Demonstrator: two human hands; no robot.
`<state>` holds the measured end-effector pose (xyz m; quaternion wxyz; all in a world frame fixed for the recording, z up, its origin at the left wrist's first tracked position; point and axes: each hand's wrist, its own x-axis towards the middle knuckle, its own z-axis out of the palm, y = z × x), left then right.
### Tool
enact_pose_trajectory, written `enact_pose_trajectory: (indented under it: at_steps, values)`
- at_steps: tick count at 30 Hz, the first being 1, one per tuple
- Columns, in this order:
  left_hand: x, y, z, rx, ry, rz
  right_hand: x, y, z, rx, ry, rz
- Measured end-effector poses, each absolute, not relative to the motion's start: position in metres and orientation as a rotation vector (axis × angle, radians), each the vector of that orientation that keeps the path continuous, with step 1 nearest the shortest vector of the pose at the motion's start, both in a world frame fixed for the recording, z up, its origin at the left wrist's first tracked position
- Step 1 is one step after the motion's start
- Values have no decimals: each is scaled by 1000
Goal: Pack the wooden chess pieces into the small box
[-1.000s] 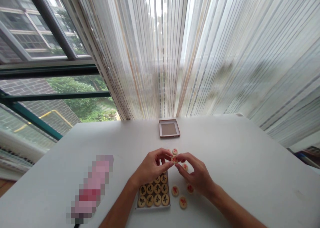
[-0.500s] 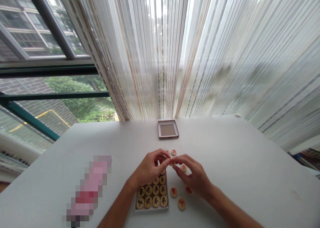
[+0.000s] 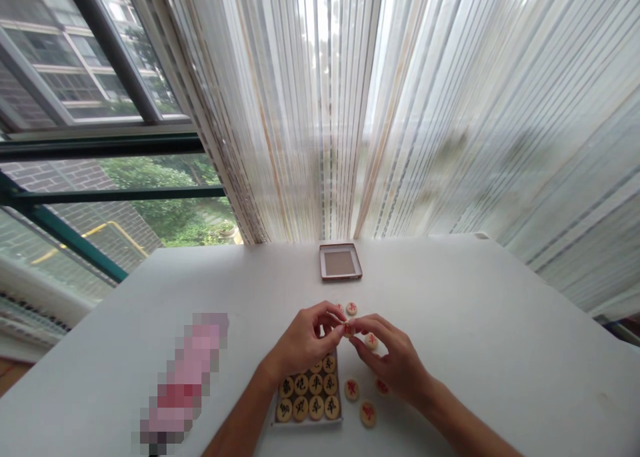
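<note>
A round xiangqi piece [image 3: 349, 331] with a red character is pinched between both hands, above the far right corner of the box. My left hand [image 3: 306, 340] holds its left side with thumb and fingertips. On its right side the fingers of my right hand [image 3: 393, 353] are closed. Below my left hand lies a shallow box [image 3: 306, 423] with rows of black-character pieces [image 3: 316, 383]; its far part is hidden by that hand. Loose red-character pieces lie around my right hand, among them one beyond it [image 3: 352, 308] and one nearer [image 3: 368, 413].
An open box lid [image 3: 341, 262] lies near the far edge of the white table [image 3: 465, 297]. At the left is a blurred-out pink object [image 3: 185, 377]. A string curtain [image 3: 320, 110] hangs behind the table, beside a window [image 3: 115, 170].
The whole view has shifted slightly, so everything appears a little further right. Both hands keep hold of the same piece, with hardly any motion over the table.
</note>
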<state>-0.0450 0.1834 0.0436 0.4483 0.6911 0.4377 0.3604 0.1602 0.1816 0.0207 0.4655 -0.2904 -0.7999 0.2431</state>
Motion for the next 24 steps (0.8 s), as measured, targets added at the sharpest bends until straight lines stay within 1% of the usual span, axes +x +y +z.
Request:
enact_pose_trajectory:
  at_steps: [24]
  values:
    - [-45,184,42,1804,1144,878,161,183,17,-740,-1985,615]
